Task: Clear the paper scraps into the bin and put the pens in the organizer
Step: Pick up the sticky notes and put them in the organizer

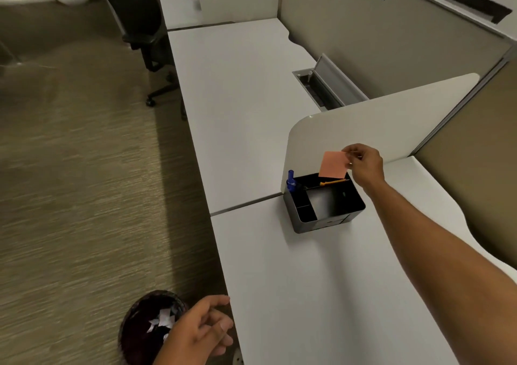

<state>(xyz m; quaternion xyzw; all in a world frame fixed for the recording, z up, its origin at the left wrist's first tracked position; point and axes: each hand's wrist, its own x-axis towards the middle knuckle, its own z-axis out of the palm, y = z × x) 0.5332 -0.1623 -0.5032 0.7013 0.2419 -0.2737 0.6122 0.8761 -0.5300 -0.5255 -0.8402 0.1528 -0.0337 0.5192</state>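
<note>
Bin (151,325) just beside left hand (205,329)

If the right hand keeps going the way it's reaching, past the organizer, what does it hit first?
Most likely the white divider panel right behind the organizer; the right hand, pinching an orange note, looks close to it, though depth is unclear.

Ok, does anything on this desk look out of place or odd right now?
Nothing is spilled or damaged. The one odd item is the orange sticky note, pinched in the right hand above the black organizer. The paper scraps lie in the bin on the floor, beside the left hand.
</note>
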